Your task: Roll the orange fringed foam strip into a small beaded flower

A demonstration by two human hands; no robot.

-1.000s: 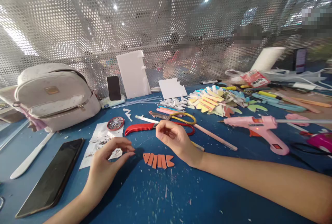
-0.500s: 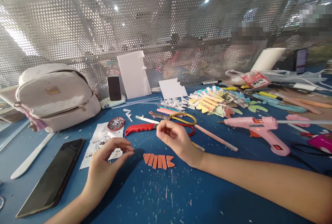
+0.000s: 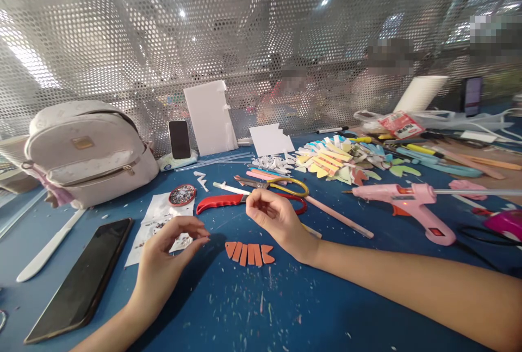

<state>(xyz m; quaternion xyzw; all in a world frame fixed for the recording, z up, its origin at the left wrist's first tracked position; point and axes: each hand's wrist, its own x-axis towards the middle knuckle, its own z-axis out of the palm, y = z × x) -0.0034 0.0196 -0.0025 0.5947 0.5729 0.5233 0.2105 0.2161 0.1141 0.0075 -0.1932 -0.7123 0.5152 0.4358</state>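
My left hand (image 3: 167, 251) hovers left of a small orange fish shape cut into strips (image 3: 249, 253), its thumb and fingertips brought close together. Above and to the right of those pieces is my right hand (image 3: 281, 224), fingers curled in against the thumb. Whatever either pinch may hold is too small to make out. Behind my right hand lie a red-handled cutter (image 3: 220, 203) and scissors with yellow handles (image 3: 296, 184), both partly covered. By my left hand is a white paper sheet (image 3: 157, 216) bearing specks and a round dish of small beads or sequins (image 3: 182, 195).
A pink glue gun (image 3: 416, 199) lies at right, its cord trailing. Coloured cut pieces (image 3: 330, 159) are heaped at the back. At left are a dark phone (image 3: 84, 278), a white plastic knife (image 3: 51, 246) and a pale backpack (image 3: 85, 150). A perforated metal screen (image 3: 244, 31) stands behind.
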